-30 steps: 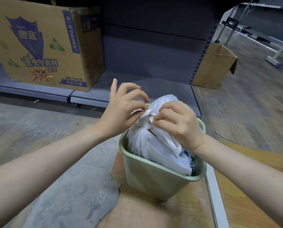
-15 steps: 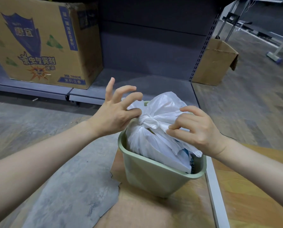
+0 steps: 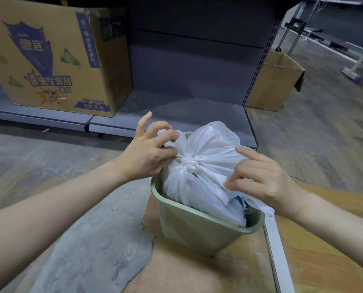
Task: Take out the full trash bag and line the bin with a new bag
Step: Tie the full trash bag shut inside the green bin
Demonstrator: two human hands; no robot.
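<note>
A pale green bin [image 3: 189, 227] stands on the floor in front of me. A full white trash bag [image 3: 210, 149] bulges out of it, its top tied in a knot [image 3: 190, 164]. My left hand [image 3: 149, 155] pinches the left tail of the bag beside the knot, index finger raised. My right hand [image 3: 261, 180] pinches the right tail, drawn out over the bin's right rim.
A large printed cardboard box [image 3: 49, 58] sits on a low grey shelf [image 3: 172, 106] behind the bin. A smaller brown box [image 3: 275, 83] stands at the shelf's right end. A white strip [image 3: 280, 261] runs along the floor at the right.
Both hands have moved apart from the middle, pulling the bag's tails outward. The knot now shows tight between them.
</note>
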